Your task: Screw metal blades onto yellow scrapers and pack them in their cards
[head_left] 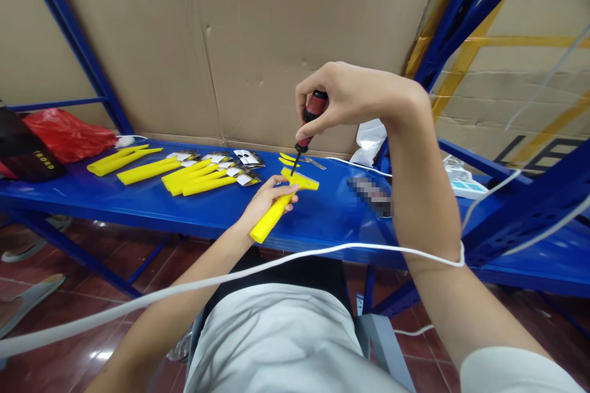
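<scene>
While the R hand [336, 98] arches high over the blue table [322, 221], its fingers are clamped round a red-and-blk screwdriver [315, 107], shaft aimed steeply down, tip right at the head of a yellow T-shaped tool [268, 219]; can't tell if it's seated in anything. Just below, here's the L hand [270, 199], fingers wrapped round that tool's neck, thumb on top, the handle slanting back twd the person from under the fingers. Left of the L fingers, a row of more yellow-handled pieces [150, 169], w/ blk-and-white packets [249, 158] by their far ends. Farther left, a red plastic bag [69, 132] beside a blk item w/ lettering [27, 150]. Just beyond the L fingers, 2 small yellow strips [288, 163] and, next to 'em, a thin metal piece [316, 163]. To the R of the L fingers, a pixelated item [372, 195], no ID poss., w/ a crumpled white bag [370, 141] behind it. Nearer the camera, below both sets of fingers, a white cable [322, 252] runs across, over the R arm.
</scene>
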A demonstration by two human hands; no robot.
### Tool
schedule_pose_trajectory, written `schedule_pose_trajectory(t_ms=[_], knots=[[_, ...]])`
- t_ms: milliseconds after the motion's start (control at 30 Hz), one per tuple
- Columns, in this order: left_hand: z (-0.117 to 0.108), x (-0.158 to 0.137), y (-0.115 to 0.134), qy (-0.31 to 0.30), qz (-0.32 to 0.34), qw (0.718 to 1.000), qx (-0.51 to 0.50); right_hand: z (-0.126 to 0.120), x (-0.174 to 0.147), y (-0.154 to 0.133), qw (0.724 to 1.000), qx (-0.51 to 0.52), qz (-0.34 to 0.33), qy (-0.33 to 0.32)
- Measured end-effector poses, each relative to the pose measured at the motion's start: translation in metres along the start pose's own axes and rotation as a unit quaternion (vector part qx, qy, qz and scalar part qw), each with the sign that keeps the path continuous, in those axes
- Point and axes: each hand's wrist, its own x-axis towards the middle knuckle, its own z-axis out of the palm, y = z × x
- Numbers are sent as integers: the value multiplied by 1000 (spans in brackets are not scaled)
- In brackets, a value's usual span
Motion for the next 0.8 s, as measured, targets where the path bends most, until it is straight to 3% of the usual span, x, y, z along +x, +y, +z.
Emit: schedule_pose_trajectory(t_ms=[500, 800], knots=[[-8, 5, -8, -2, 30, 1000, -2, 1, -2, -5, 1000, -9, 28, -11], [-2, -3, -6, 0, 75, 996, 37, 3, -34, -24, 997, -17, 64, 29]])
